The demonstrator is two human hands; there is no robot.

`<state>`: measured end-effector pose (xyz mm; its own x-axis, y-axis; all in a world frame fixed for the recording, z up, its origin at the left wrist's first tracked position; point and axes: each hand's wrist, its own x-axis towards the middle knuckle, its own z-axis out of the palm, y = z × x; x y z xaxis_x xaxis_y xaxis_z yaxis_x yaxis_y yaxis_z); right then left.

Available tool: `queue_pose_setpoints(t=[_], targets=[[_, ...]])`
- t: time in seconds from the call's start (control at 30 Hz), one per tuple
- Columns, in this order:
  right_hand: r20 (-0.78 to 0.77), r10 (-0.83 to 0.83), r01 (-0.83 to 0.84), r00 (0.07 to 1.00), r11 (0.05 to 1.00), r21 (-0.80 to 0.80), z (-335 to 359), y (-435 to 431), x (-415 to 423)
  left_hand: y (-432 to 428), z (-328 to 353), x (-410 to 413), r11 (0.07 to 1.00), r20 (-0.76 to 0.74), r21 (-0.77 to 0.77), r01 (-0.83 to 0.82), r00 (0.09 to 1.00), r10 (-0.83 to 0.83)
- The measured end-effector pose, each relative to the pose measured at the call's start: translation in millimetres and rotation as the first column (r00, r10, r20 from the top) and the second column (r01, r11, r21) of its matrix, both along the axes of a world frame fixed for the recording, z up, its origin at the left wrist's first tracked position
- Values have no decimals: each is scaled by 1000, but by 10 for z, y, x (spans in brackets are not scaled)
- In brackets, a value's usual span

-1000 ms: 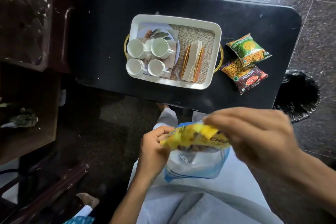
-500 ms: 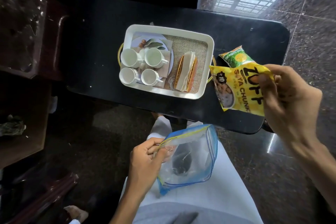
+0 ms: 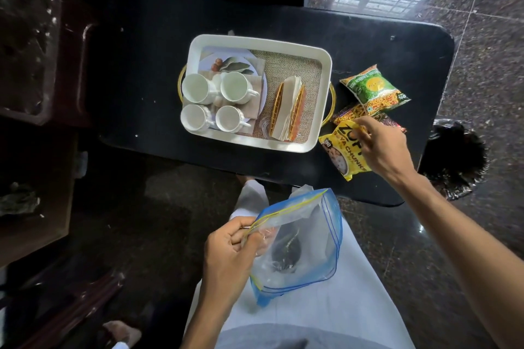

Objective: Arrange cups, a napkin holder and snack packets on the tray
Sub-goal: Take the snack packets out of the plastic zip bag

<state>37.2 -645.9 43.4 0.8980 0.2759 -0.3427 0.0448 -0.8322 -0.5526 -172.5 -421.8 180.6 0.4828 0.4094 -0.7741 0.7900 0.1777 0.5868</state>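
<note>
Your right grip [image 3: 382,147] is clamped on the top seam of the yellow packet [image 3: 340,159], low over the desk [image 3: 141,65], just beside the tray [image 3: 261,40] and overlapping the dark packet [image 3: 347,115]. The green packet [image 3: 374,89] lies near. Your left grip [image 3: 229,252] pinches the rim of the zip bag [image 3: 306,249] over your lap. Four cups [image 3: 195,88] and the napkin holder [image 3: 287,110] stand in the tray. The packets look light, puffy and slick, so take each by a sealed edge and don't squeeze the contents.
</note>
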Motion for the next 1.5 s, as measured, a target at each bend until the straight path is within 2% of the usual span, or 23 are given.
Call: queue_pose_setpoints(t=[0.13,0.23,0.4,0.43,0.5,0.57,0.63,0.7,0.77,0.87,0.9,0.97,1.03,1.1,1.2,1.3,1.37,1.43,1.5], targets=[[-27,33,-34,999,999,-24,-85,23,74,-27,-9,23,999,0,24,24,1000,-24],[-57,-7,8,998,1000,18,-32,-10,114,-59,10,60,1000,27,20,-8,1000,7],[91,52,-48,994,998,-41,307,-164,67,-88,3,105,997,63,63,-49,997,45],[91,85,-86,992,996,7,411,-215,40,-90,12,119,996,73,69,-55,996,50],[-72,230,-212,970,957,199,651,-294,-49,-83,24,145,994,91,88,-57,995,49],[-241,415,-325,877,883,338,882,-266,-236,-70,63,187,994,117,81,-78,991,69],[-193,507,-402,840,820,407,1002,-168,-500,-76,98,246,992,143,53,-111,984,102],[-136,512,-386,848,774,502,1019,-52,-748,-97,111,306,990,161,22,-138,978,132],[-159,449,-276,879,752,599,956,53,-962,-136,91,360,988,160,-23,-155,975,156],[-317,249,45,915,718,695,863,198,-1172,-243,30,436,984,121,-135,-117,984,133],[-279,196,59,940,712,700,854,263,-1207,-284,-4,445,985,108,-152,-76,990,93],[-185,130,36,974,718,695,830,386,-1251,-330,-91,446,995,100,-88,50,994,-41],[-168,39,88,985,723,685,860,477,-1252,-302,-152,465,984,101,-6,179,979,-178],[-147,-110,181,983,716,674,878,507,-1278,-207,-186,474,972,107,23,234,966,-235],[-193,-379,399,905,600,693,885,482,-1288,-42,-173,369,991,125,18,134,983,-135],[-209,-571,514,794,445,734,906,504,-1269,48,-169,152,996,66,-26,87,994,-85],[-229,-658,579,718,381,721,935,573,-1303,41,-180,26,972,15,-213,104,995,-104],[-331,-702,684,630,301,664,952,663,-1394,0,-205,-11,894,22,-439,84,996,-83],[-465,-688,778,557,237,582,954,758,-1514,-43,-294,27,845,40,-533,50,999,-34]])
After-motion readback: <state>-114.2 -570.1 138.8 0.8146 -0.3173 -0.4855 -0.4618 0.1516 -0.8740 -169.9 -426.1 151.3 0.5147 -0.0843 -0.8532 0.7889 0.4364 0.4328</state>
